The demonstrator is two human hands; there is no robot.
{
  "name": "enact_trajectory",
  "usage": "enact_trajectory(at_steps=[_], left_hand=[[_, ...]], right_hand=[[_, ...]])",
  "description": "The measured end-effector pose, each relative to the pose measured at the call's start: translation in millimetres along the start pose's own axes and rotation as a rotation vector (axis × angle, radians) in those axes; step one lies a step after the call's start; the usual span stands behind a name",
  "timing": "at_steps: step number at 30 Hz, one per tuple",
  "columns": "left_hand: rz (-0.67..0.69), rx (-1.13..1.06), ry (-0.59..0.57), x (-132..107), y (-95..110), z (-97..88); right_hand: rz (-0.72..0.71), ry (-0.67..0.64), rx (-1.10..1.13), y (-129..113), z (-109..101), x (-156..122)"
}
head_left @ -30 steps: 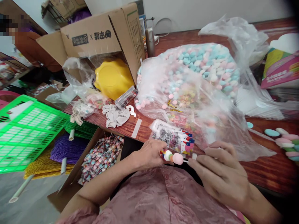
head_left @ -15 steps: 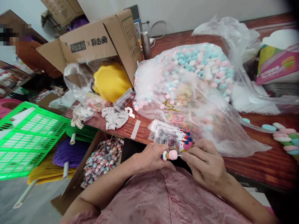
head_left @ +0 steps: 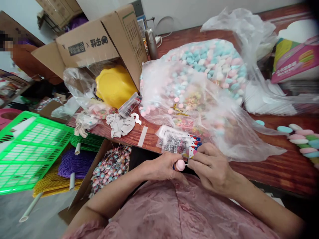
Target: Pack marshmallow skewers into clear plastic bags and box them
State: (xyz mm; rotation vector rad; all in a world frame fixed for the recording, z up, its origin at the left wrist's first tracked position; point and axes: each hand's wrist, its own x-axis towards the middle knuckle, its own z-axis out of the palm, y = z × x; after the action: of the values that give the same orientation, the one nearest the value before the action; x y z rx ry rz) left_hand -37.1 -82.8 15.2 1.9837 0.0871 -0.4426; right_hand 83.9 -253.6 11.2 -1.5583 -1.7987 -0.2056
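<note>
My left hand [head_left: 163,167] is closed around a marshmallow skewer [head_left: 180,165], with its round pink marshmallow end showing beyond the fingers. The rest of the skewer is hidden in the palm. On the right, my right hand [head_left: 211,169] pinches the thin white stick that comes out of the pink end. Just beyond both hands lie printed clear packets [head_left: 178,141] on the table edge. A large clear bag of pastel marshmallows [head_left: 209,63] rests behind them, with gold twist ties [head_left: 179,109] on its near side.
A cardboard box [head_left: 87,46] holding a yellow scalloped container [head_left: 116,86] stands back left. Below the table's left edge are a box of wrapped skewers [head_left: 112,169], bundles of coloured ties [head_left: 77,164] and a green basket [head_left: 37,149]. Loose marshmallows [head_left: 305,132] lie at right. Another person is far left.
The skewer has turned so its pink end faces me more, and the coloured pieces behind it are now mostly hidden. My right hand has shifted slightly left, still on the stick.
</note>
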Motion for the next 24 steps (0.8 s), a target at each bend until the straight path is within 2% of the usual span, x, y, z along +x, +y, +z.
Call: enact_trajectory(at_steps=[3,7,10,12,17,21,24], left_hand=[[-0.031,-0.084,-0.012,-3.6,1.2,-3.4],[-0.026,-0.123,-0.02,-15.0,1.0,-15.2],[-0.083,-0.129,-0.114,-19.7,-4.1,-17.8],[-0.106,-0.182,-0.144,-18.7,-9.1,-13.5],[-0.006,-0.222,0.017,-9.4,-18.7,5.2],[-0.008,-0.309,0.038,-6.7,-20.5,13.7],[-0.01,-0.272,0.074,-9.6,-19.1,11.9]], right_hand=[[0.062,-0.04,0.093,0.2,9.1,-3.5],[0.084,0.052,0.151,5.5,8.1,-8.7],[0.092,0.123,0.111,9.7,1.7,-8.3],[0.08,0.104,0.064,9.6,1.1,-5.8],[0.058,-0.015,0.027,-1.4,14.2,4.8],[0.035,-0.077,0.062,-9.0,22.7,10.8],[0.052,-0.126,0.092,-8.6,23.8,11.3]])
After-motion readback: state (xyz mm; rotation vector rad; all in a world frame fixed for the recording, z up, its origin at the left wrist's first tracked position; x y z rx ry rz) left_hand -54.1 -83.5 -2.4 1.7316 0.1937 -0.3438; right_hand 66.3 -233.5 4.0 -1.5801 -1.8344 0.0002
